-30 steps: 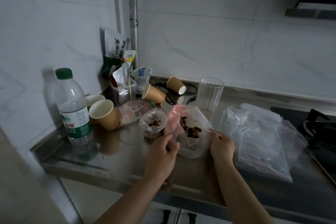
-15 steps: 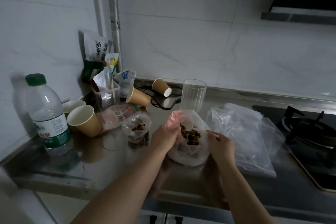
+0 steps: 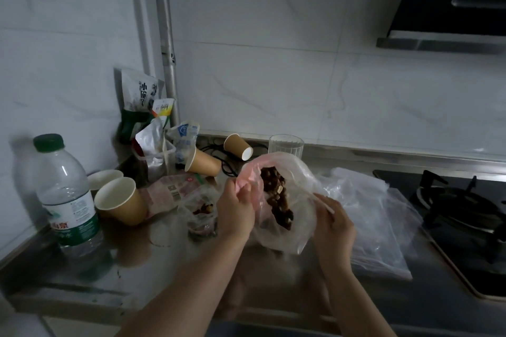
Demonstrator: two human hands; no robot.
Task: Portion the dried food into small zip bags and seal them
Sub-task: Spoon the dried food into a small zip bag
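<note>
A clear plastic bag [image 3: 301, 216] with a pink-tinted rim holds brown dried food [image 3: 276, 197]. It is lifted and tilted above the steel counter [image 3: 164, 268]. My left hand [image 3: 236, 210] pinches the pink left edge of its mouth. My right hand [image 3: 332, 224] grips the bag's right edge. A small clear bag with some dark dried food [image 3: 198, 213] sits on the counter just left of my left hand. A pile of empty clear zip bags [image 3: 377, 216] lies to the right.
A water bottle [image 3: 67, 200] stands at the left with upright paper cups [image 3: 120, 201] beside it. Two tipped paper cups [image 3: 204, 163], snack packets [image 3: 142, 107], black cables and a ribbed glass [image 3: 286, 146] crowd the back. A gas hob [image 3: 462, 216] is at the right.
Both hands have raised and tilted the bag of dried food, so its contents slid into a line. The camera view shifted slightly right.
</note>
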